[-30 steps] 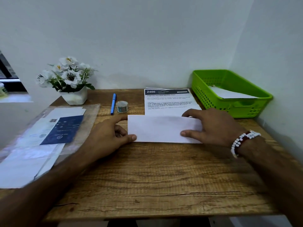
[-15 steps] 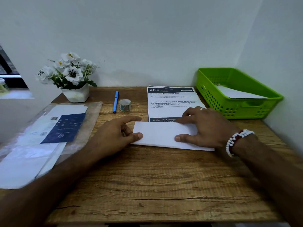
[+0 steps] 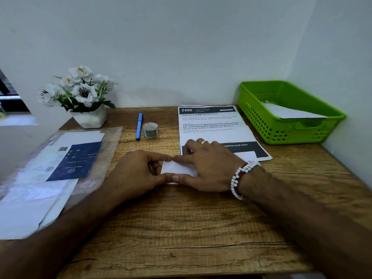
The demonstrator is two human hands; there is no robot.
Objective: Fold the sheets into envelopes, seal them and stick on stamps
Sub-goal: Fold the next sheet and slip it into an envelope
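Pale walls meet in a corner behind a wooden desk (image 3: 181, 228). The folded sheet (image 3: 177, 169) lies flat at its middle, mostly covered by the hands. The left hand (image 3: 138, 172) presses the sheet's left end with forefinger and thumb stretched out, its other fingers loosely curled on nothing. The right hand (image 3: 209, 168) lies spread and flat over the rest, and neither hand grips.

Uneven pressure could let the layers creep, so the crease would set crooked and the flap would not meet squarely for sealing. The sheet's right end seems to rest on the printed page (image 3: 211, 125), which might drag with it.

Open wood runs from the hands to the near edge. A plastic sleeve of papers (image 3: 60, 168) hems the left, a pen (image 3: 139, 125) and tape roll (image 3: 151, 129) lie far, and a green basket (image 3: 291, 125) fills the far right.
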